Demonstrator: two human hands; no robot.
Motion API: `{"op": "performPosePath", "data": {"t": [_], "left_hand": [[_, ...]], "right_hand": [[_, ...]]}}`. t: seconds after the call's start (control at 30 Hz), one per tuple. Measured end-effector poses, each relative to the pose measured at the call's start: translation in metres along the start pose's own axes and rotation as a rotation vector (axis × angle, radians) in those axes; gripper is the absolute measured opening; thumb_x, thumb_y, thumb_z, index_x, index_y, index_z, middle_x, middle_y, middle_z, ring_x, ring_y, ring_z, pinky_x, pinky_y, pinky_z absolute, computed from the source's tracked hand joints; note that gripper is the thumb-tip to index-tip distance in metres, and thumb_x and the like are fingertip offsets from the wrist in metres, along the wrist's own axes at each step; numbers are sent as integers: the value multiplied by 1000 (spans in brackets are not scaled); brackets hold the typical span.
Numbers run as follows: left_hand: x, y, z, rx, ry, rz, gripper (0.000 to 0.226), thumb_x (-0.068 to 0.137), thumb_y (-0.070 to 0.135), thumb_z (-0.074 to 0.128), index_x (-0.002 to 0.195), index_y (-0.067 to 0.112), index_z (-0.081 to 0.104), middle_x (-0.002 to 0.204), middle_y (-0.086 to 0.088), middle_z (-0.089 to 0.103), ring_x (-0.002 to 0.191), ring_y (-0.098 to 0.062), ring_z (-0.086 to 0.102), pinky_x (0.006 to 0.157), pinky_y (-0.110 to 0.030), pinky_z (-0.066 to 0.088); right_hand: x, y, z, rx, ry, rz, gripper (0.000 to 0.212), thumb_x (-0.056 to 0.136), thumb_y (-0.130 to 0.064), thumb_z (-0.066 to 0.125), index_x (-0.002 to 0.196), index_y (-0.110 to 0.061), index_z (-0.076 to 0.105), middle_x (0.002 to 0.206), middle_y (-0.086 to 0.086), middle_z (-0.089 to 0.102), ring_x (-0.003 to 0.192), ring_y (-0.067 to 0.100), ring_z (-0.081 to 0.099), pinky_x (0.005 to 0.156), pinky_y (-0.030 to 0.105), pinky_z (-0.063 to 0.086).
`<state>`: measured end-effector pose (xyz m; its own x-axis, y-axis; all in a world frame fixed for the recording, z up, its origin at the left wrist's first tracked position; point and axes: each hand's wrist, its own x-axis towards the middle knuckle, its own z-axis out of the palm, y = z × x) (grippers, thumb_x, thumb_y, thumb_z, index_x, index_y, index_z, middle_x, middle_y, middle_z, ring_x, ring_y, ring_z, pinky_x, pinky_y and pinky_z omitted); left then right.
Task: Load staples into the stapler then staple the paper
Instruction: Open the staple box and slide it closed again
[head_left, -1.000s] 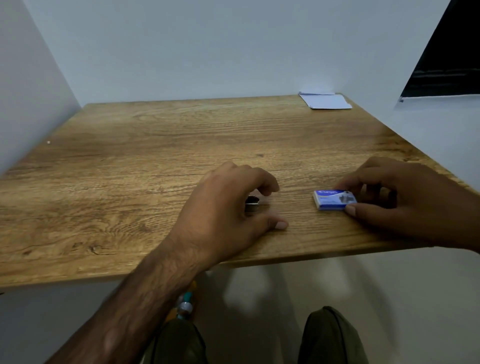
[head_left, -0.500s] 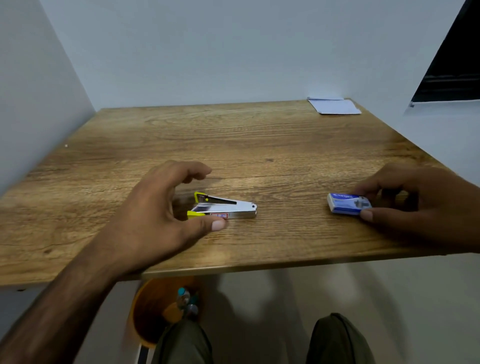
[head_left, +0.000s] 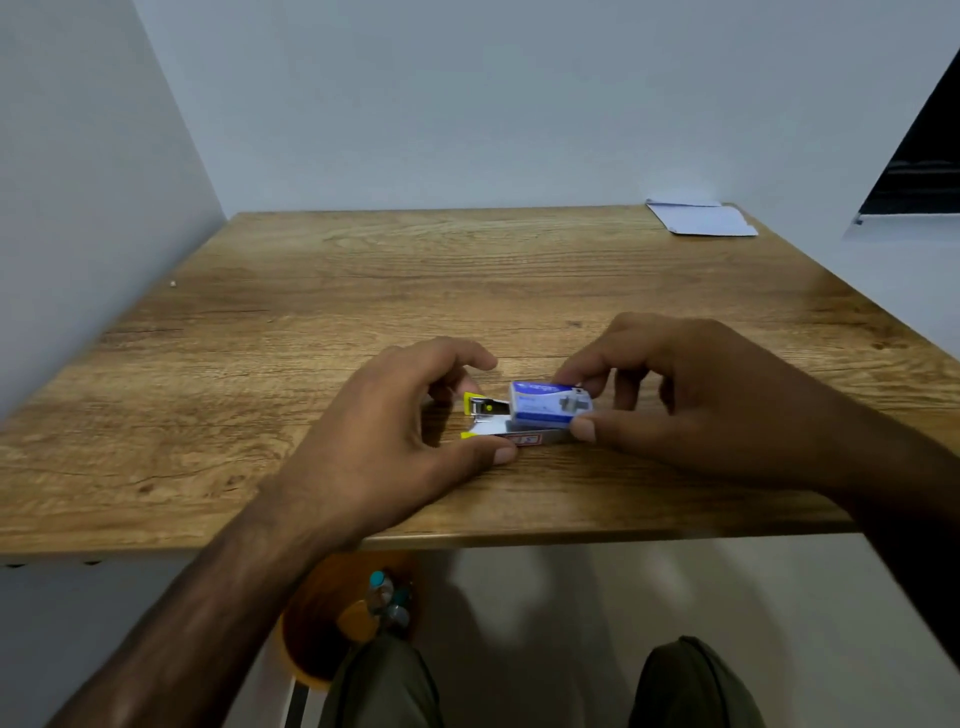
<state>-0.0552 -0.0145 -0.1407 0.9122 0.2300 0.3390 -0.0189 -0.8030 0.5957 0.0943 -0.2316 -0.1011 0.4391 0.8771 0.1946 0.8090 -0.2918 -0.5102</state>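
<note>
A small silver stapler (head_left: 485, 418) with yellow ends lies on the wooden table (head_left: 363, 291) near its front edge. My left hand (head_left: 395, 441) curls around the stapler's left end, thumb against its near side and fingers arched over the far side. My right hand (head_left: 691, 405) holds a small blue and white staple box (head_left: 545, 402) between thumb and fingers, just above the stapler's right half, which it partly hides. White sheets of paper (head_left: 701, 218) lie at the table's far right corner.
Pale walls close in the table at the left and back. A dark window opening (head_left: 919, 161) is at the upper right. Below the table's front edge stand an orange bin (head_left: 332, 618) with small bottles in it and my knees.
My right hand has carried the staple box left from the table's right side to just over the stapler. My left hand has closed in around the stapler's left end.
</note>
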Motion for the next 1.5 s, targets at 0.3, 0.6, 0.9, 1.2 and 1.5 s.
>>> {"op": "performPosePath", "data": {"t": [0.3,0.6,0.9,1.2,1.5], "left_hand": [[-1,3,-3,-2,-9,118,59,73,56,77,126,44,55,122,24,54,116,-3,55,93,-30,51],[4,5,-2,-8,-29,206,28,82,29,80,108,32,68,108,15,64,104,-10,63,80,-34,56],[72,-8,2,21,-71,149,26,77,27,84,100,29,71,99,12,69,96,-6,63,82,-35,53],[178,-51,12,60,-33,51,23,77,18,82,97,20,71,99,1,72,91,-17,68,83,-43,58],[267,-88,19,105,50,-64,23,78,16,81,98,16,71,99,-1,72,98,-21,67,82,-35,56]], "right_hand": [[8,-5,8,-110,-26,-33,57,75,-64,61,130,-48,57,109,-23,58,93,0,60,59,13,41],[-3,-10,13,-69,40,-38,26,77,-42,69,103,-42,69,104,-21,69,90,5,66,67,27,57],[48,21,4,-45,125,55,26,77,-19,85,90,-37,73,82,-28,66,86,-8,65,71,19,55],[154,81,-1,-70,201,131,21,76,-13,79,88,-30,75,73,-14,69,71,0,66,65,20,51],[252,128,2,-82,303,180,18,79,-17,80,89,-30,72,84,-16,66,75,2,59,59,21,43]]}}
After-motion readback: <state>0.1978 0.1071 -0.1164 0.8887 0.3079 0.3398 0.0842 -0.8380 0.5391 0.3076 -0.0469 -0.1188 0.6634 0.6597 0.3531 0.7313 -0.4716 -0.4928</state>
